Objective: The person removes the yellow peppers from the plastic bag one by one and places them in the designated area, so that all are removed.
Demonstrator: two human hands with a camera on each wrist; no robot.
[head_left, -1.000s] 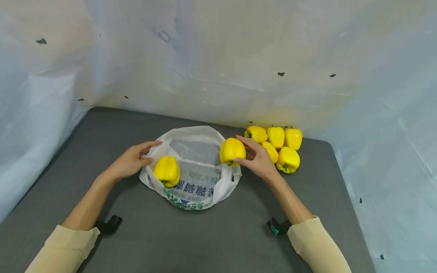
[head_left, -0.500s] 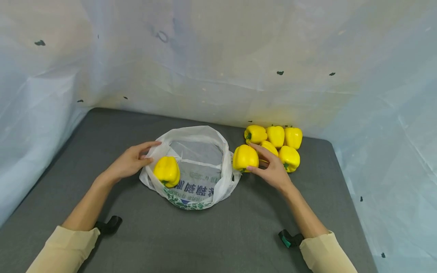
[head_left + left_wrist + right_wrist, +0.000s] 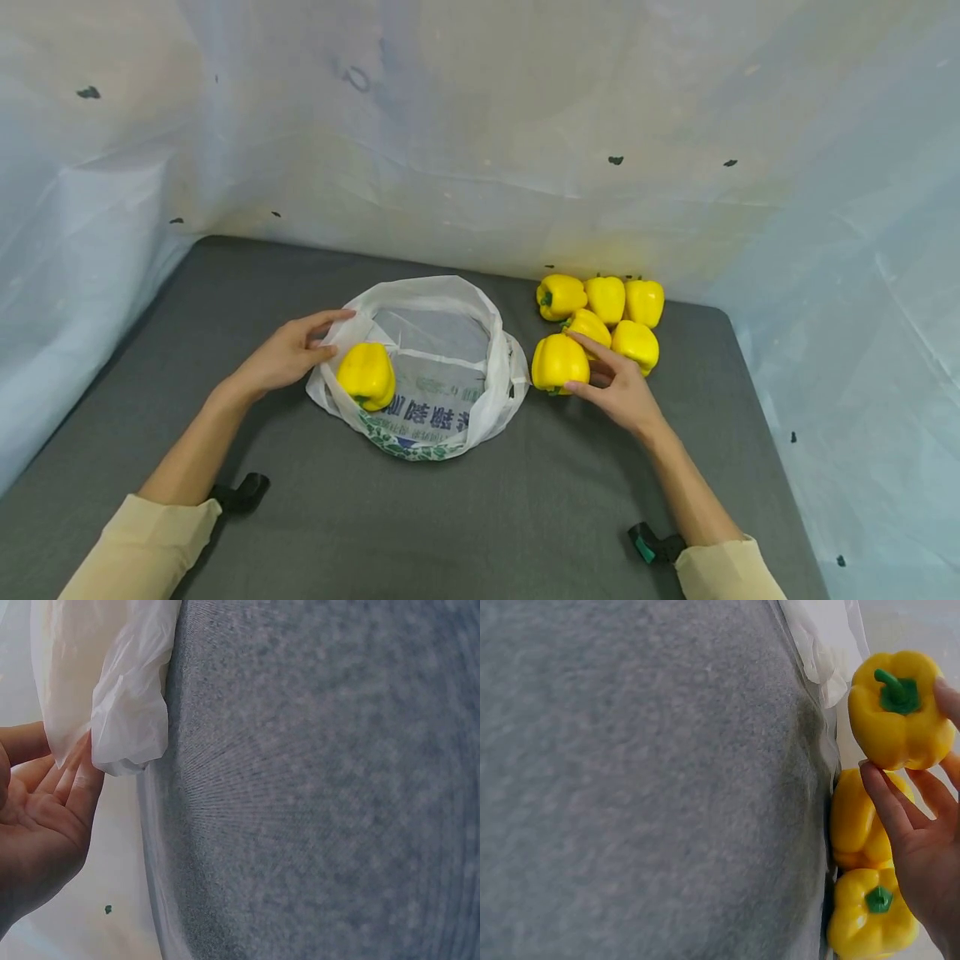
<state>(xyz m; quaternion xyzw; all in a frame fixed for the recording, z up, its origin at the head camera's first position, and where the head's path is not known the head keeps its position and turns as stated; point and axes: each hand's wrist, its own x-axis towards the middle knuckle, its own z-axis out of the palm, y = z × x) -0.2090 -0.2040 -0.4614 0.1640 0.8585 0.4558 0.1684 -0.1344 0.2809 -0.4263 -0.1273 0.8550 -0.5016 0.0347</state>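
Observation:
A white plastic bag (image 3: 491, 400) with printed lettering stands with its mouth wide on the grey table, one yellow bell pepper (image 3: 366, 377) inside at its left. My left hand (image 3: 288, 354) holds the bag's left rim; in the left wrist view its fingers (image 3: 84, 784) lie along the film (image 3: 131, 705). Just right of the bag, my right hand (image 3: 618, 390) grips another yellow bell pepper (image 3: 558, 364) between thumb and fingers. The right wrist view shows this held pepper (image 3: 900, 727) with its green stem toward the camera.
Several more yellow bell peppers (image 3: 604, 300) are clustered at the table's back right, right behind the held one. The grey table (image 3: 465, 525) is bordered by pale plastic sheeting (image 3: 480, 125) at the back and sides.
My right hand has carried the held pepper from over the bag's right rim rightward and toward me, beside the pepper cluster. My left hand and the bag have stayed in place.

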